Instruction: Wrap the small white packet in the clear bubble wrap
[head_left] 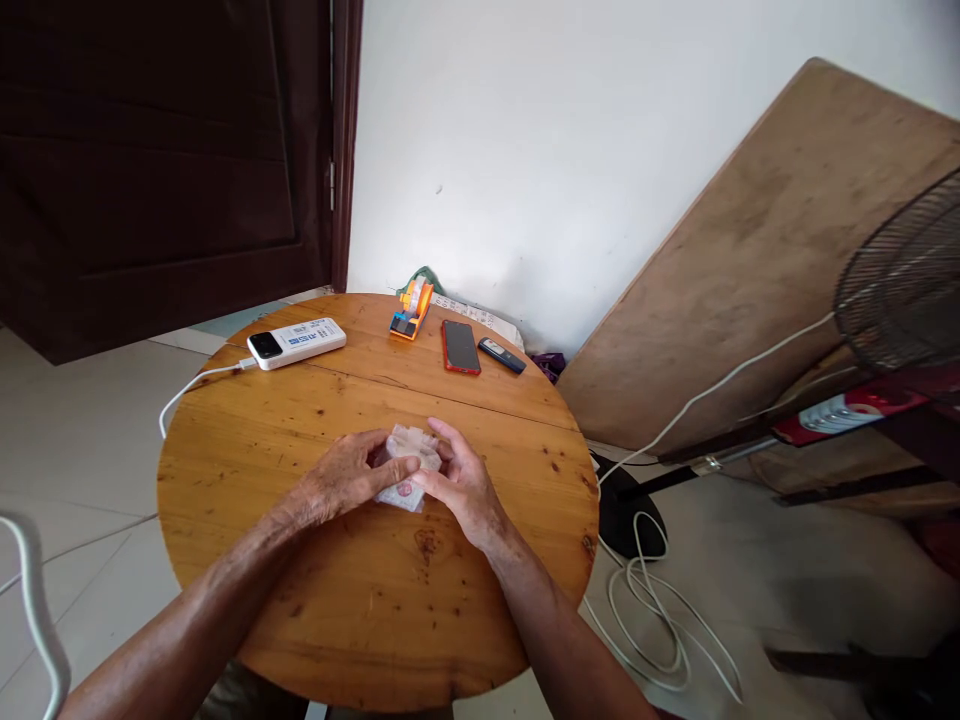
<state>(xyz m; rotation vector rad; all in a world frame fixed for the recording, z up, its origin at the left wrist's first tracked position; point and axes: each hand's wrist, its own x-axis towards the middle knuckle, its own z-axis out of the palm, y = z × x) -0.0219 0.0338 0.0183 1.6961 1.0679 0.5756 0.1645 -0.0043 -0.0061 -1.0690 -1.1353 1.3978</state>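
Our left hand [356, 475] and right hand [459, 485] both grasp a small plastic-wrapped packet [407, 491] near the middle of the table [352, 620], its wrap seemingly folded closed, though we cannot tell whether fastening remains.

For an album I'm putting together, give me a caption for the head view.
Left hand and right hand hold a small packet at a round table, phone and tape dispenser beyond.

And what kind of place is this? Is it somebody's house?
It looks most like a room in someone's home, though I can't be sure. The clues are a dark panelled door, a fan, and a round wooden table with a phone on it.
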